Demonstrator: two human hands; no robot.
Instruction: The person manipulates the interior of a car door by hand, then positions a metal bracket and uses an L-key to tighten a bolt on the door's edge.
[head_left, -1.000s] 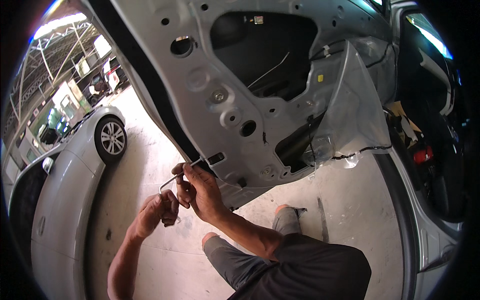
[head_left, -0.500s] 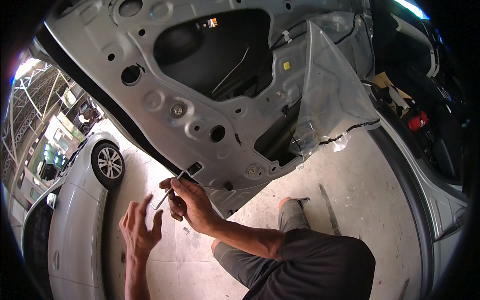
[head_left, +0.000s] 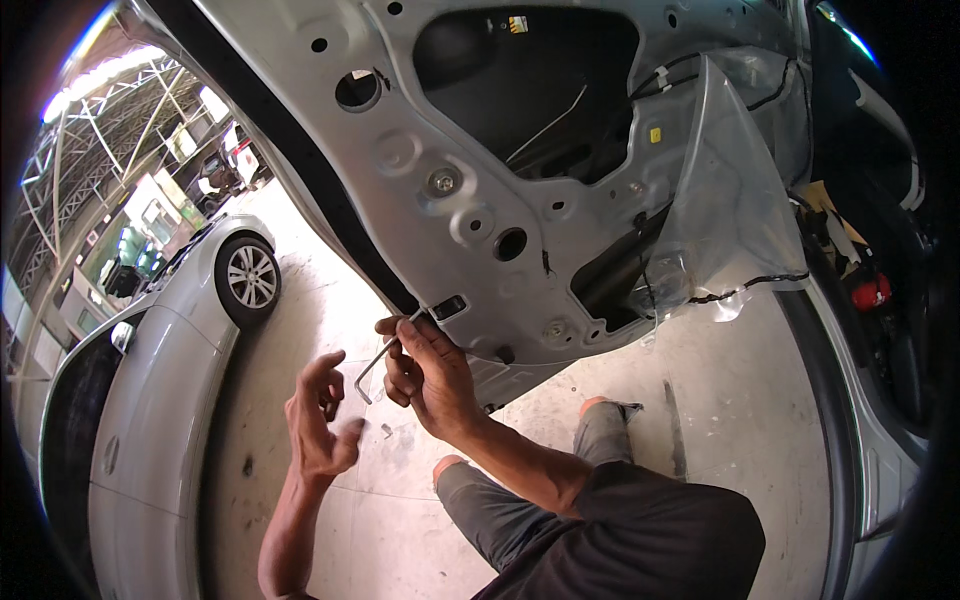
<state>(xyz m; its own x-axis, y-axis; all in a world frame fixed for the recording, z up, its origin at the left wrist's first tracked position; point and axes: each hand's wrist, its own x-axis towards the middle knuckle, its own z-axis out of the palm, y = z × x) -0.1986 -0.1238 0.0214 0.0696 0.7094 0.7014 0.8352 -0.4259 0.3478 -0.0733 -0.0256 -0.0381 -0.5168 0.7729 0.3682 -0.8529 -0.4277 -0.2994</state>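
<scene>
In my right hand [head_left: 440, 385] is a thin metal rod [head_left: 372, 372] with a bent lower end, pinched between thumb and fingers. The rod's upper end reaches the edge of a grey car door [head_left: 345, 140], beside a small dark slot [head_left: 449, 307]; whether it goes into the door I cannot tell. My left hand [head_left: 322, 415] hangs to the left of the rod, touching nothing, its fingers bent and apart. The door's inner metal shows bare, with large openings and several round holes. Clear plastic sheeting [head_left: 735, 190] hangs from its right part.
At the left stands a silver car [head_left: 165, 370], its wheel [head_left: 250, 278] on the pale floor [head_left: 540, 455]. Dark wiring [head_left: 750, 287] runs along the plastic sheet. The door sill [head_left: 850, 430] curves down the right side, with a red object [head_left: 870, 292] inside the car.
The view has shifted, so the door sits farther right and higher. My right hand has tilted, bringing the rod's upper end to the door edge. My left hand's fingers have bent more.
</scene>
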